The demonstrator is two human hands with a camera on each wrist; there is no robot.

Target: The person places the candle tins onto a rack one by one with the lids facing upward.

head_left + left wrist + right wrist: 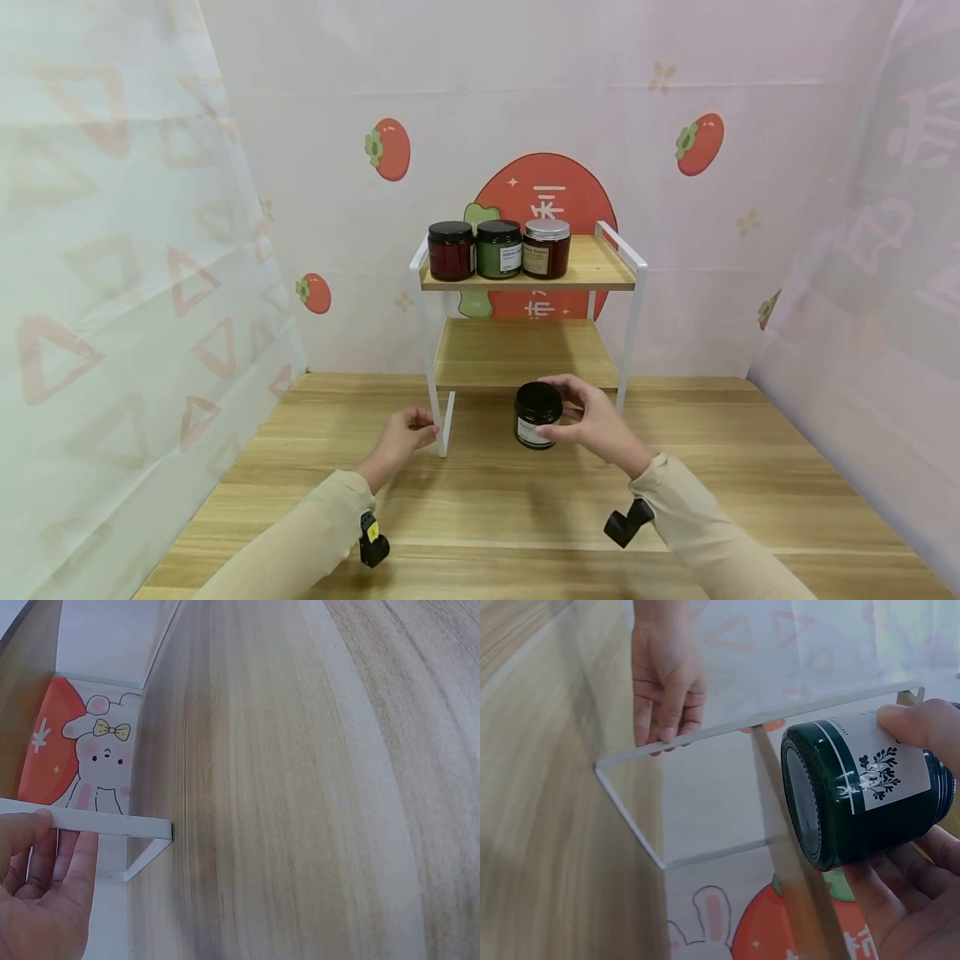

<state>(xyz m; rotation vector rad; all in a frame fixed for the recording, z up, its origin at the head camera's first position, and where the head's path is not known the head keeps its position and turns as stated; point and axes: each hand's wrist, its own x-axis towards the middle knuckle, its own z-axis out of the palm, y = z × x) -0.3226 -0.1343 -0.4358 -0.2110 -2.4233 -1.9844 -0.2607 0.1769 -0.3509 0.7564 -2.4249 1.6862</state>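
Note:
My right hand (596, 421) grips a dark green candle jar (855, 799) with a black lid and a white label. In the head view that jar (538, 408) appears in front of the small two-tier shelf, by its lower board (525, 354). The right wrist view shows the thumb on the label and the fingers on the opposite side. At the shelf's front left, my left hand (405, 437) pinches the white leg (112, 823) between thumb and fingertips. On the top board (592, 258) stand a dark red jar (452, 254), a green jar (495, 260) and a silver-lidded jar (546, 260).
A wood-grain table (480, 517) lies under the shelf. White printed cloth (315, 208) hangs behind and along both sides. White metal rails (626, 246) edge the top board, and slim legs (633, 342) rise from the tabletop.

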